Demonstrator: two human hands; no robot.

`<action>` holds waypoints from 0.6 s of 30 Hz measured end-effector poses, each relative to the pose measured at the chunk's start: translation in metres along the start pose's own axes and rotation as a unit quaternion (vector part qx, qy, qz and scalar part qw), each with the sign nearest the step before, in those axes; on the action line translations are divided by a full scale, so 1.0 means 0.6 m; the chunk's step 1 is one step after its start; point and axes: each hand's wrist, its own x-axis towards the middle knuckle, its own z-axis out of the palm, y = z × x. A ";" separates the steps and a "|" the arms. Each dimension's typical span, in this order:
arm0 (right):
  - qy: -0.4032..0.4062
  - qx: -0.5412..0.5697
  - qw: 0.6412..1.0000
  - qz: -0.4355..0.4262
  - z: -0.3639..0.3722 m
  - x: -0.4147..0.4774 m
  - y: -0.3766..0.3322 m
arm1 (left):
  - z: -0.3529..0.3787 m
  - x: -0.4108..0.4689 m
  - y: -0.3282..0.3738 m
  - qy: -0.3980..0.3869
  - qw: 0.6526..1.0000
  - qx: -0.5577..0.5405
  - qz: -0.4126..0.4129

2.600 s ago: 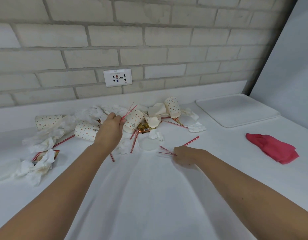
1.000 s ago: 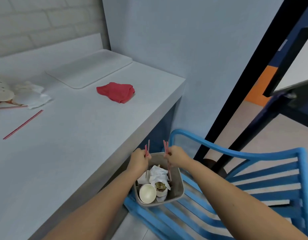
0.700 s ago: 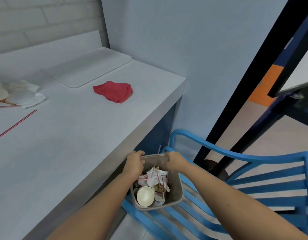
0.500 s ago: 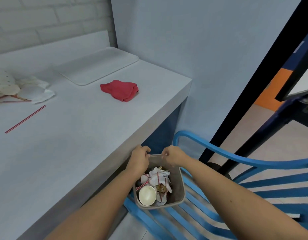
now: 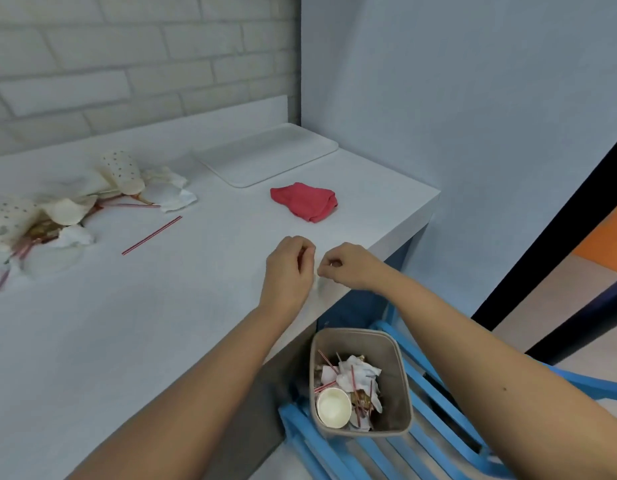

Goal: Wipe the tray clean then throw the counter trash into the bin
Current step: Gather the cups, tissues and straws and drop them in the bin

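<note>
Looking down through the head camera, I see both bare hands hovering over the near edge of a white counter (image 5: 168,323), close together and just apart. The left hand (image 5: 289,268) and right hand (image 5: 348,266) are loosely curled with fingertips pinched, and I cannot tell whether either holds anything. The bin (image 5: 360,382) sits below the counter edge at about five o'clock, on a blue slatted chair (image 5: 438,427), and already holds crumpled napkins, red straws and a paper cup. I judge the task partly done: the tray (image 5: 265,154), at twelve o'clock against the back wall, looks bare and clean, and the red cloth (image 5: 304,201) lies just in front of it at one o'clock. What is left is the trash pile (image 5: 68,206) at ten o'clock, made of dotted paper cups, napkins and straws, plus one loose straw (image 5: 151,230) between the pile and the hands. Nothing on the counter blocks the reach to the pile. The bin sits low and past the edge, so each load needs a turn to the right. The chair's back rail stands near the bin.
</note>
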 end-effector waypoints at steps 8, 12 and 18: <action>-0.016 0.011 0.996 -0.092 0.044 0.062 -0.154 | -0.165 0.021 -0.093 0.081 0.994 0.045 -0.063; -0.035 0.003 0.992 -0.125 0.082 0.094 -0.226 | -0.242 0.013 -0.145 0.095 0.988 0.068 -0.104; -0.064 -0.007 0.984 -0.168 0.144 0.147 -0.347 | -0.367 -0.003 -0.238 0.122 0.974 0.127 -0.144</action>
